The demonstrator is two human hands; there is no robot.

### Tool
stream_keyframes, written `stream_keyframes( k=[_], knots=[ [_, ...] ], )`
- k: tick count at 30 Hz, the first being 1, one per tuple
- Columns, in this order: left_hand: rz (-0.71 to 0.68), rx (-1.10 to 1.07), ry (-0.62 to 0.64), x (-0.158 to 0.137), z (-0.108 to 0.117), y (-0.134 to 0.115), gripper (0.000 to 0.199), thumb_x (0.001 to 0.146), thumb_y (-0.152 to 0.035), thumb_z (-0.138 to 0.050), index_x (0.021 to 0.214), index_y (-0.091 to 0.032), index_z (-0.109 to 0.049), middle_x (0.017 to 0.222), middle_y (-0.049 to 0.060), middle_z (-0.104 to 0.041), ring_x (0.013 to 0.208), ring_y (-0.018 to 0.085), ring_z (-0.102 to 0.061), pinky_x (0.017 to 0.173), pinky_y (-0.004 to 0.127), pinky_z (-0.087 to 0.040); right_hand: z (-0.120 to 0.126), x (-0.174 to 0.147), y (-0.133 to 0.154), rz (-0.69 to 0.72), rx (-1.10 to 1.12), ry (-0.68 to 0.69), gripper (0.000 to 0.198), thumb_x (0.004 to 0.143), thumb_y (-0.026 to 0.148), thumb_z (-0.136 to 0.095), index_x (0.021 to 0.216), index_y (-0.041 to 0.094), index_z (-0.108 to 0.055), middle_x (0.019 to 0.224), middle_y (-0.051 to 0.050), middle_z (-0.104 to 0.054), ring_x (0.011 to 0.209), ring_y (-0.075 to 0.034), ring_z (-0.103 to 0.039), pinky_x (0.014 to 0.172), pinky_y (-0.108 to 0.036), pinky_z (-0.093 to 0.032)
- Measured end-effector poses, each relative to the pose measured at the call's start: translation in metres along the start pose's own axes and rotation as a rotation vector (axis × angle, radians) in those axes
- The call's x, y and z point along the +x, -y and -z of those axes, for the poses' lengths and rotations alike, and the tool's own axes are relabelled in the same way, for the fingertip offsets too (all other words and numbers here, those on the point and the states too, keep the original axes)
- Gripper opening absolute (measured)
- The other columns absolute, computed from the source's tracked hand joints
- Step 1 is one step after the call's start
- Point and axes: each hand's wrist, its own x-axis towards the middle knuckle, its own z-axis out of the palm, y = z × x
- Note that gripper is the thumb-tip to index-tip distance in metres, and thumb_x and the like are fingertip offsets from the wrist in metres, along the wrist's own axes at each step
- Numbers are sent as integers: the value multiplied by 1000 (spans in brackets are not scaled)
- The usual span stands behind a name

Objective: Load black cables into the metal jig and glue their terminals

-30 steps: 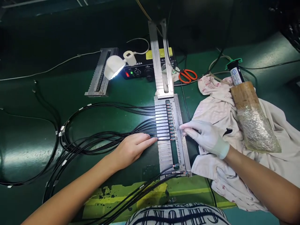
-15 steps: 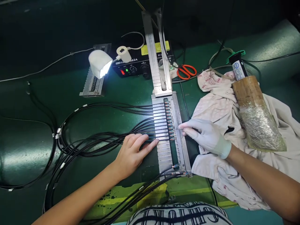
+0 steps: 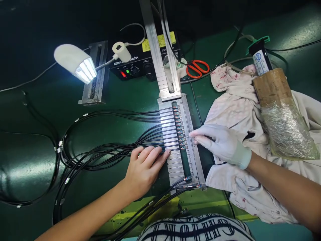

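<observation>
A slotted metal fixture [image 3: 173,157] lies on the green bench, with several black cables [image 3: 147,134] laid side by side across its upper slots. Their small connector ends [image 3: 180,126] line up over the long opening. My bare left hand [image 3: 147,167] is closed over the lowest of these cables, at the fixture's left edge; its fingertips are partly hidden. On the other side, my right hand [image 3: 218,144], in a white glove, pinches thumb and forefinger together against the right rail [image 3: 191,134]. What lies in that pinch, if anything, cannot be made out.
A lit white lamp [image 3: 72,62] hangs at upper left, near a black control box [image 3: 135,67]. Behind the fixture stands a metal bar [image 3: 154,50], beside red scissors [image 3: 198,69]. On the right, a wrapped holder [image 3: 283,117] with a black syringe [image 3: 260,58] rests on pale cloth [image 3: 233,107].
The view has shifted slightly, and the lamp appears farther left. My left hand's digit nearest the fixture has drawn closer to its other fingers. My right hand stays at the rail.
</observation>
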Motion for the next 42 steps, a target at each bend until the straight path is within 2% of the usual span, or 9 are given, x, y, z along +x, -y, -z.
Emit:
stream_keyframes(
  k=[5, 9, 13, 17, 23, 26, 30, 35, 42],
  knots=[
    [-58, -92, 19, 12, -4, -6, 33, 98, -9, -44, 127, -11, -60, 102, 11, -64, 95, 23, -52, 84, 37, -36, -1, 1, -1, 15, 16, -14, 16, 100, 23, -57, 106, 18, -71, 94, 3, -72, 84, -7, -66, 75, -18, -47],
    [-40, -98, 54, 17, -5, -8, 36, 95, -6, -47, 128, -10, -59, 102, 12, -61, 91, 23, -49, 79, 35, -36, -2, 1, 0, 15, 29, -15, 17, 100, 22, -56, 105, 18, -71, 95, 2, -72, 83, -7, -66, 72, -19, -47],
    [-60, -170, 80, 23, -5, -6, 32, 95, -7, -47, 125, -9, -59, 100, 11, -60, 90, 22, -49, 78, 35, -35, -2, 1, 0, 22, 35, -35, 16, 99, 21, -56, 104, 17, -72, 97, 2, -72, 87, -8, -67, 76, -19, -48],
    [-96, -164, 84, 30, -8, -6, 39, 95, -5, -43, 131, -12, -56, 96, 9, -56, 87, 21, -47, 77, 36, -35, -3, 0, -2, 19, 49, -40, 18, 100, 23, -55, 105, 17, -72, 98, 0, -73, 89, -10, -67, 79, -21, -49],
    [118, -394, 163, 36, -1, -12, 35, 97, -5, -42, 126, -15, -57, 98, 6, -55, 88, 17, -47, 75, 32, -36, -3, 0, -3, 23, 61, -40, 19, 100, 24, -56, 105, 17, -72, 98, -1, -73, 89, -10, -67, 81, -21, -51],
    [172, -407, 139, 27, 7, -9, 31, 96, -4, -43, 121, -15, -58, 100, 6, -57, 92, 16, -49, 79, 33, -38, -4, 0, -3, 20, 69, -41, 19, 100, 25, -56, 105, 17, -72, 97, 0, -73, 87, -10, -68, 81, -20, -51],
    [244, -368, 71, -1, 20, 7, 29, 93, -2, -50, 118, -15, -57, 103, 6, -59, 95, 17, -54, 83, 32, -44, -3, 0, -3, 0, 76, -27, 20, 100, 27, -55, 105, 18, -73, 97, -1, -73, 87, -11, -68, 78, -22, -51],
    [267, -144, 21, -42, 34, 27, 17, 92, -7, -57, 106, -15, -57, 96, 6, -63, 90, 17, -58, 81, 32, -47, -2, -2, -5, -52, 61, 2, 21, 100, 31, -56, 106, 22, -73, 97, 0, -73, 87, -13, -70, 75, -24, -52],
    [199, 74, 52, -59, 21, 45, 15, 95, -12, -55, 108, -16, -60, 101, 9, -66, 95, 22, -57, 78, 34, -42, -4, -5, -9, -125, 73, 10, 22, 99, 37, -56, 106, 26, -73, 93, 2, -74, 83, -14, -71, 76, -26, -55]
  ],
)
